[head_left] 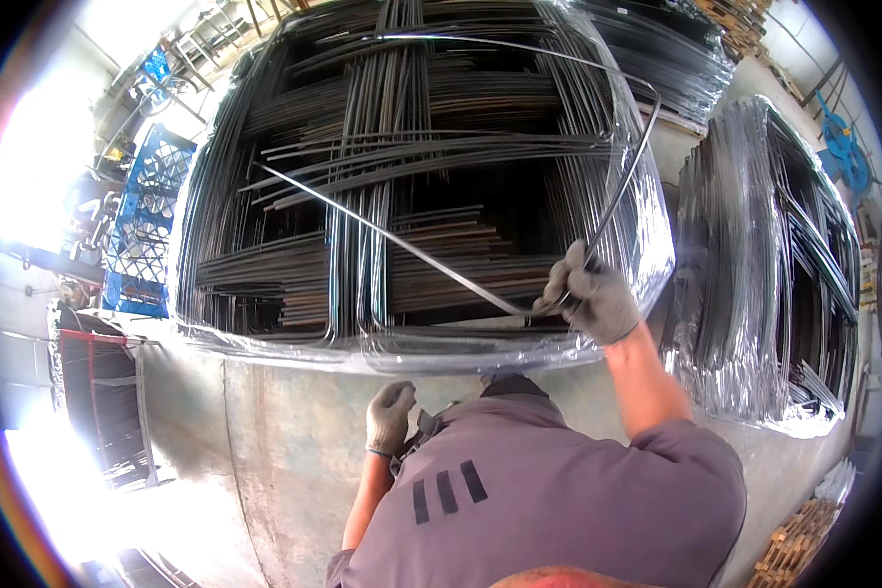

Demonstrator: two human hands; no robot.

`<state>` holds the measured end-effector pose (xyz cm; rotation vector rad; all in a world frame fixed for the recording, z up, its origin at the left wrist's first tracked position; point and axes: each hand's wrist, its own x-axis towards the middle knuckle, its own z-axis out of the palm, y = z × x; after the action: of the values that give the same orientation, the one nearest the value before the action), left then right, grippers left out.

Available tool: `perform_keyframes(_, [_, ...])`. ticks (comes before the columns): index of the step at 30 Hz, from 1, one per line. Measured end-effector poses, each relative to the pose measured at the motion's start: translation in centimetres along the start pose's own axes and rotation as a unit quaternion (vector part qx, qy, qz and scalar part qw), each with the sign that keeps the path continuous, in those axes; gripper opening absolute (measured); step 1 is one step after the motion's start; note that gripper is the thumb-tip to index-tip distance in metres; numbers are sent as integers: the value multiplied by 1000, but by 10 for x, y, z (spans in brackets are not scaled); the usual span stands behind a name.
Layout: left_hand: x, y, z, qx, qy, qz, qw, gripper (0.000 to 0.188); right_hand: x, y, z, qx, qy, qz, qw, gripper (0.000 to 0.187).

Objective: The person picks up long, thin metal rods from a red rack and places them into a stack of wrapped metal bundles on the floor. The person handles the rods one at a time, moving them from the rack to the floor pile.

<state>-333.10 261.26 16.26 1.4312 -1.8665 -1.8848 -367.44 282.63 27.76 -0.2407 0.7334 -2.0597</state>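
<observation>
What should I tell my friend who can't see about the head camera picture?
A gloved right hand holds a bent metal rod over a big pile of dark rods with clear plastic around its edges. The gloved left hand is curled beside the person's purplish-grey shirt.

The fingers of the right hand [598,299] cover one part of the bent metal rod [392,238], so its shape inside the grip is hidden. The left hand [390,416] is curled, and its palm cannot be seen. The wrapped stack of bars [372,147] is cut by the upper edge, and its deep gaps are too dark to read. The grey shirt [568,480] is cut below. At left, strong glare hides the wall, and small objects near the blue crate [147,225] are unclear.
</observation>
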Motion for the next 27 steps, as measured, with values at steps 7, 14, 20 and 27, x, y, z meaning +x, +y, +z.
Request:
perform_keyframes(7, [-62, 41, -12, -214, -209, 101, 949, 43, -121, 159, 83, -24, 28, 41, 998, 16])
perform_keyframes(14, [-133, 31, -46, -440, -275, 16, 855, 37, -204, 222, 126, -44, 110, 45, 992, 13])
perform_keyframes(20, [-184, -2, -47, -315, -156, 61, 934, 31, -263, 241, 135, -54, 89, 75, 992, 4])
perform_keyframes(27, [-257, -81, -76, -265, -51, 36, 962, 45, -361, 135, 35, -14, 174, -218, 960, 28])
